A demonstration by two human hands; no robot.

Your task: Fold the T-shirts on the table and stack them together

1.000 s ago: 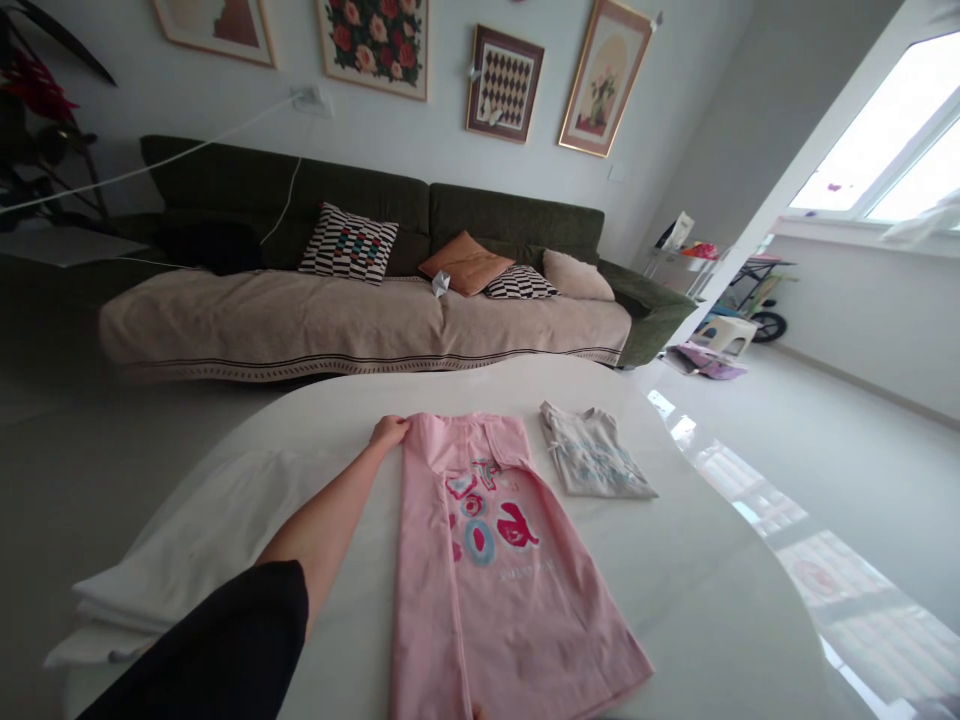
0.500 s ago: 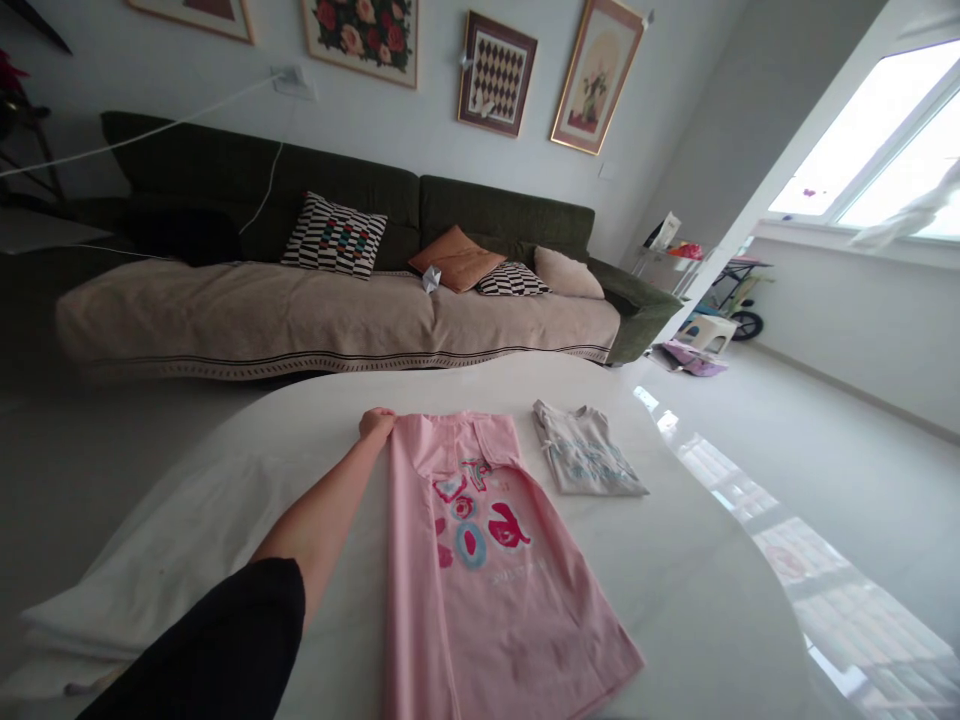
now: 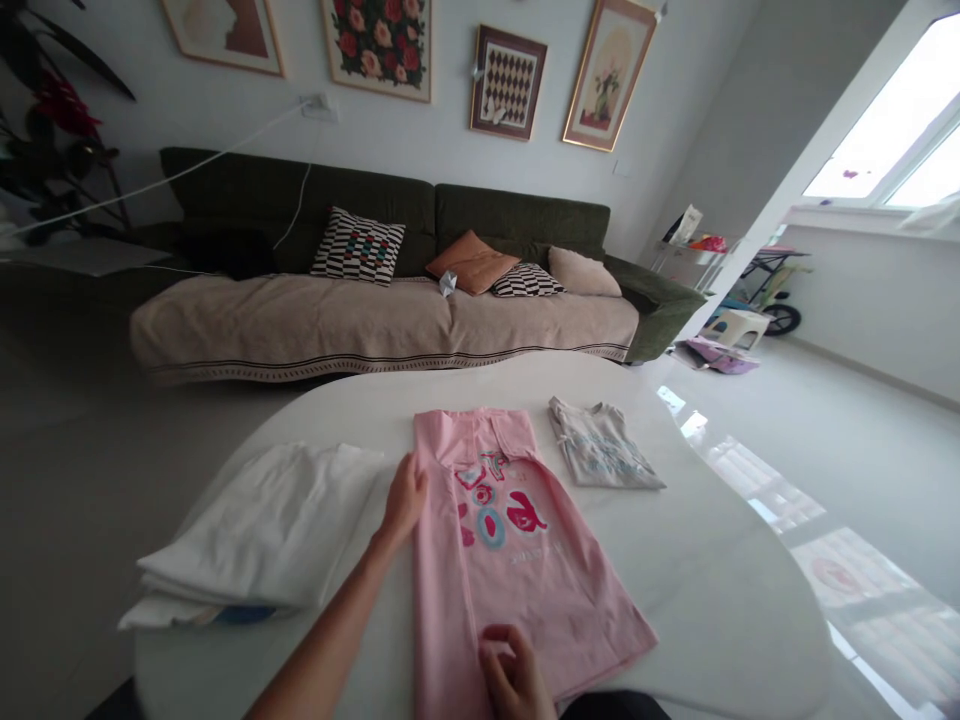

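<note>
Pink t-shirt [image 3: 480, 540] lies flat and long on the white round table [image 3: 697, 540], print facing up, collar end away from me, lower end running off the bottom of the view. My left hand [image 3: 403, 497] is at the shirt's left edge, about mid-length, fingers together and tips against the fabric; can't tell if they're gripping or just resting. My right hand [image 3: 514, 673] is on the lower part of the shirt near the hem, fingers curled in and close together, thumb side hidden, so can't tell if they're clamped on the cloth. Dark sleeve [image 3: 615, 707] shows at the bottom edge by that hand. Just left of the shirt is a folded white cloth stack [image 3: 259, 525], with something blue [image 3: 244, 615] showing at its bottom edge, too small to tell what. Right of the shirt, near its collar end, is a folded grey t-shirt [image 3: 604, 447], not touching the pink one. Past the table: dark green sofa [image 3: 517, 215] with beige throw [image 3: 300, 322] and cushions, framed pictures on the wall above.
</note>
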